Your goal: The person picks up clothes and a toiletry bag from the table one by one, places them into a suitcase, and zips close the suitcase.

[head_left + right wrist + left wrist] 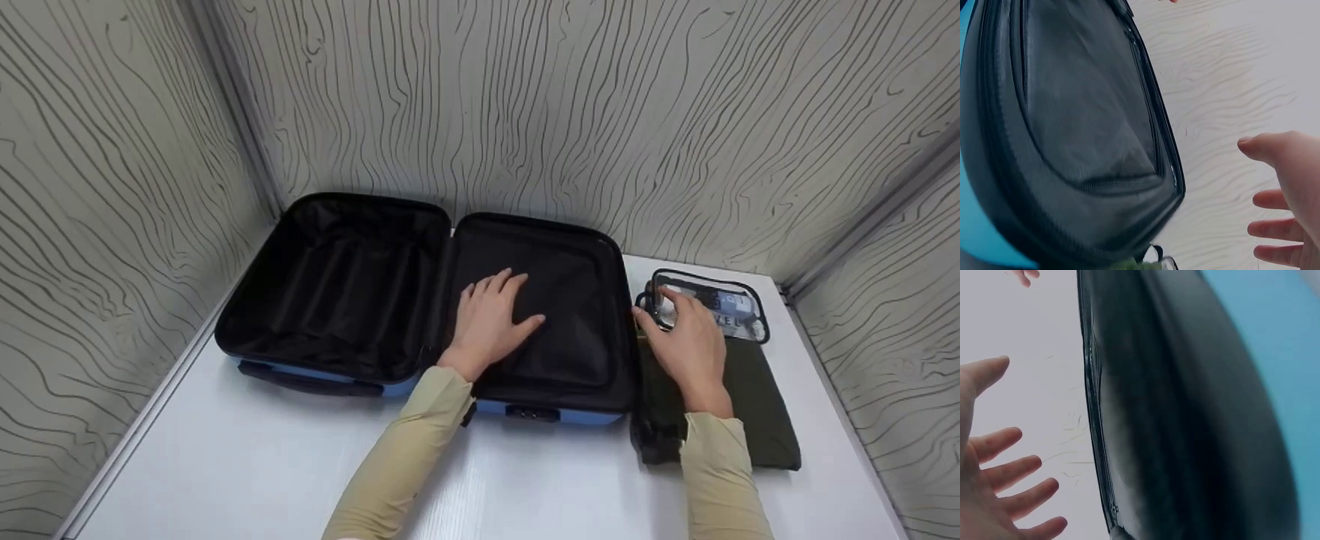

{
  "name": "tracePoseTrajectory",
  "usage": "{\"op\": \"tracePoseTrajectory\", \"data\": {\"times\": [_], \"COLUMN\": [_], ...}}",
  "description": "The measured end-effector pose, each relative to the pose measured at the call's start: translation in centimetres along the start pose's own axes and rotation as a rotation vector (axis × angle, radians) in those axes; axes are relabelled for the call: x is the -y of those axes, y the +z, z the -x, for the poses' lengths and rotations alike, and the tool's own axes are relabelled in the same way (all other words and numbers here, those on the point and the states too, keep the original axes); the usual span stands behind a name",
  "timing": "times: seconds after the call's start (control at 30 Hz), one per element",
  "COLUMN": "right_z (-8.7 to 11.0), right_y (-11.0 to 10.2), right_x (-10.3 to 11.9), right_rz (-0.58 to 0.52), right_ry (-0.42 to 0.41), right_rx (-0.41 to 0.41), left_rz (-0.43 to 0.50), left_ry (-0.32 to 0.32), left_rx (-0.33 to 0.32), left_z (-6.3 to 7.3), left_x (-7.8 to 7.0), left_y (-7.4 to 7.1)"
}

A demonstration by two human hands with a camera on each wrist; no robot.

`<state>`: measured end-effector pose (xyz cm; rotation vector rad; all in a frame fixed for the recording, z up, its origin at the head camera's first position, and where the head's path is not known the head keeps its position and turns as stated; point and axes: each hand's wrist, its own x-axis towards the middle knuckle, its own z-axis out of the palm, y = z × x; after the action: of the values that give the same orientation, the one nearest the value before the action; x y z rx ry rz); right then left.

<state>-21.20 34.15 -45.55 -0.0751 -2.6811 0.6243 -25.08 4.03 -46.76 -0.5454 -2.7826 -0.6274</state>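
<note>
Left grip (489, 321), over case (574, 311), and right grip (688, 341), near pouch (739, 304): both wide, unloaded. Pouch appears light, soft, slippery; best held by its dark edge (705, 277). Case likely stiff.

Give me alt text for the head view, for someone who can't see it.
An open, black-lined blue suitcase lies on a white table, a person's left hand over its right half. The right hand is above a clear pouch and a dark green item.
</note>
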Motion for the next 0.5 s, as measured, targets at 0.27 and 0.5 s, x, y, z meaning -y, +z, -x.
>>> {"op": "tracePoseTrajectory", "data": {"times": [0.27,0.5], "right_z": [0.6,1.4], "right_y": [-0.9,-1.6], "right_x": [-2.1,-4.3], "right_rz": [0.052,0.087], "right_ry": [0.065,0.136], "right_rx": [0.034,0.062], "left_rz": [0.011,0.006], "left_ry": [0.031,0.056], "left_rx": [0.003,0.01], "left_z": [0.5,0.9], "left_x": [-0.9,-1.3], "left_y": [0.5,0.9]}}
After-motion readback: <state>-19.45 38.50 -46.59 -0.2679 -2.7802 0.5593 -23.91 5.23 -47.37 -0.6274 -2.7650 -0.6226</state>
